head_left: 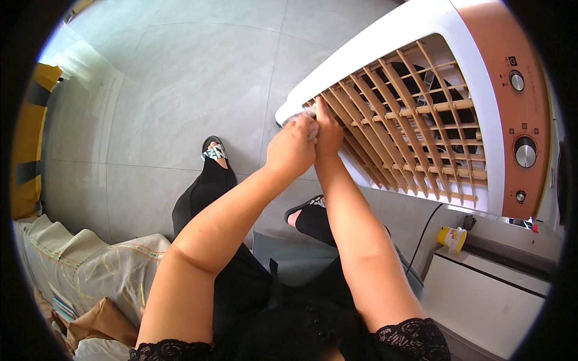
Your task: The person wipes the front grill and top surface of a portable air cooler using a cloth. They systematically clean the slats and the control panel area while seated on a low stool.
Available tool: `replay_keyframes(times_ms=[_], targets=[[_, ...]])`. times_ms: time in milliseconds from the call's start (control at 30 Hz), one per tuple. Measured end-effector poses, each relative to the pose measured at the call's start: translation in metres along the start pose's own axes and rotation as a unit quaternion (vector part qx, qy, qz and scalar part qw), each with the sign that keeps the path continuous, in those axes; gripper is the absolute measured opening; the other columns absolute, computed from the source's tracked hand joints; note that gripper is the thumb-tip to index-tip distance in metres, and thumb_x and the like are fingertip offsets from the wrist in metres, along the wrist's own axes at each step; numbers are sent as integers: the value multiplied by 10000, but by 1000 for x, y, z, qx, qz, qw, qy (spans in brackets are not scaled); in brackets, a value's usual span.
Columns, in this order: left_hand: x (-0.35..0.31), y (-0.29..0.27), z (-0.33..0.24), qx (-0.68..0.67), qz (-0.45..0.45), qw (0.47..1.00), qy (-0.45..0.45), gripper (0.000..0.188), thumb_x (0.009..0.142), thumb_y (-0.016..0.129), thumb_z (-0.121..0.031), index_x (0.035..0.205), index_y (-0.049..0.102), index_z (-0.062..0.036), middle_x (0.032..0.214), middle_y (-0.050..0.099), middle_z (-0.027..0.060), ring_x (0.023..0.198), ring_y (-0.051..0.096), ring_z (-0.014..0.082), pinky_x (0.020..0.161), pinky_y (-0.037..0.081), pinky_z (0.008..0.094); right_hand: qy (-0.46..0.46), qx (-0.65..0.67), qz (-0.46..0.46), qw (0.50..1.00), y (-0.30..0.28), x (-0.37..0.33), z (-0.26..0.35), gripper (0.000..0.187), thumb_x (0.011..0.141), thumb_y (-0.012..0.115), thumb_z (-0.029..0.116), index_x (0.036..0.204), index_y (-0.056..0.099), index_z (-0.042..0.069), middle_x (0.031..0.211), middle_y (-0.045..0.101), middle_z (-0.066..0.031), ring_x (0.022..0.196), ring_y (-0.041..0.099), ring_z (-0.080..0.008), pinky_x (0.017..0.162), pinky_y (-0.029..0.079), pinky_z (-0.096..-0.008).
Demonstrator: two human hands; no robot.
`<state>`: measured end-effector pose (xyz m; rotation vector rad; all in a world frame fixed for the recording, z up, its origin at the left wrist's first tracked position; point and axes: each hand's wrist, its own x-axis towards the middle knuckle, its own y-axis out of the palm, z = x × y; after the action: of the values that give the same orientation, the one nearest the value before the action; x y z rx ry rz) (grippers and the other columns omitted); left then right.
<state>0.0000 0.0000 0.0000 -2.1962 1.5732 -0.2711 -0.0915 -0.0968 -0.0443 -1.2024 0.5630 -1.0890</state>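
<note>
Our L hand (291, 146) curled round white cloth (307, 112); R hand (328, 133) finger extended, grip unclear. Prob. wiping grille (411, 112) at 9 o'clock; next needs light pressure twd 3.

Bright, cool light enters at the upper left, glaring off the glossy gray floor tiles (90, 90), while fisheye distortion bends straight edges and black vignetting swallows the corners.

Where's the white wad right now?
Head view, upper middle: the white wad is in the left hand, beside the right hand, at the left end of the tan grille.
</note>
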Motion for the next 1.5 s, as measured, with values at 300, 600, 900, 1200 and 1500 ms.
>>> replay_keyframes(times_ms=[300,600,900,1200,1500], targets=[[0,10,0,-20,15,999,34,332,789,648,-134,1097,584,-27,985,655,220,938,610,422,808,492,459,39,-145,34,988,-18,-35,-25,497,923,428,155,1408,329,107,1463,418,-66,926,669,-337,700,555,-487],[-4,11,-4,-27,38,998,35,360,796,662,-131,1131,582,-26,1002,655,225,948,618,417,809,496,449,-77,12,-127,989,-51,-81,-21,360,810,564,-20,1169,586,-13,1173,637,-186,1033,641,-349,799,553,-406],[-1,14,-7,-77,33,995,51,330,783,666,-115,1094,597,-33,1021,652,216,960,617,398,814,495,442,-113,-126,-116,979,-63,-32,-15,462,835,537,59,1297,519,42,1347,532,-163,880,685,-341,711,565,-387],[-2,24,-3,-87,35,994,61,320,775,662,-129,1072,597,-32,1003,651,220,934,615,412,813,495,454,-133,-96,-167,972,-86,-37,-16,377,839,541,49,1215,576,50,1236,615,-143,801,693,-306,657,564,-370],[-1,1,-28,-134,96,985,50,481,767,696,-254,1190,587,-52,884,686,185,847,670,333,763,525,385,166,435,-131,875,-97,-69,-4,277,797,582,-10,1071,621,-28,850,646,-60,624,589,-77,563,488,-217]])
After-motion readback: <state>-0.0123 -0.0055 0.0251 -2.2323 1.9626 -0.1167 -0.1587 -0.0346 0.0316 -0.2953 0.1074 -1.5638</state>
